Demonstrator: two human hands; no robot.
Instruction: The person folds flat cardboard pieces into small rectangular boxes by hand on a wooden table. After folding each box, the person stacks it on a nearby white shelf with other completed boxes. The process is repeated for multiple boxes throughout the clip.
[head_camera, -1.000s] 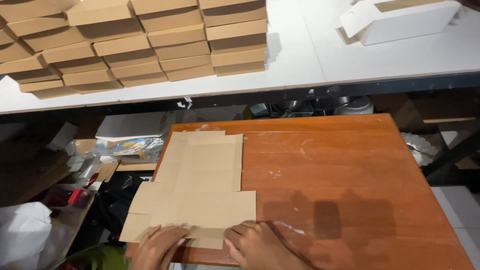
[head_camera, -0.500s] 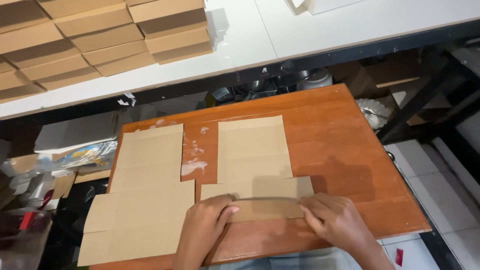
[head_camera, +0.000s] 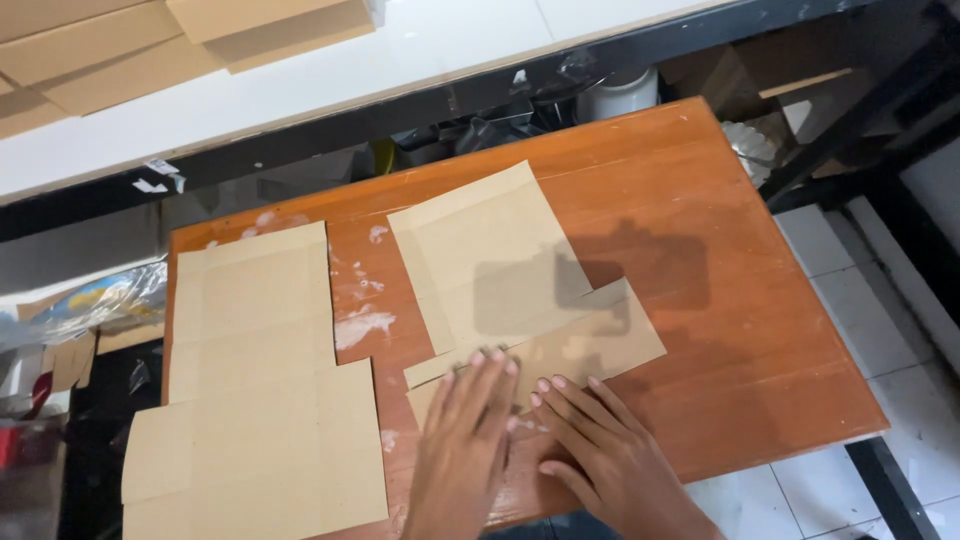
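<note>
On the orange-brown wooden counter (head_camera: 720, 300), left hand (head_camera: 465, 440) and right hand (head_camera: 600, 455) press flat on the near flap of a brown unfolded cardboard sheet (head_camera: 500, 270); a second flat cardboard blank (head_camera: 255, 400) lies left.

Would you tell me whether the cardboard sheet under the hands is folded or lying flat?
Partly folded: both hands press the near flap of the cardboard blank over; the rest lies flat.
</note>
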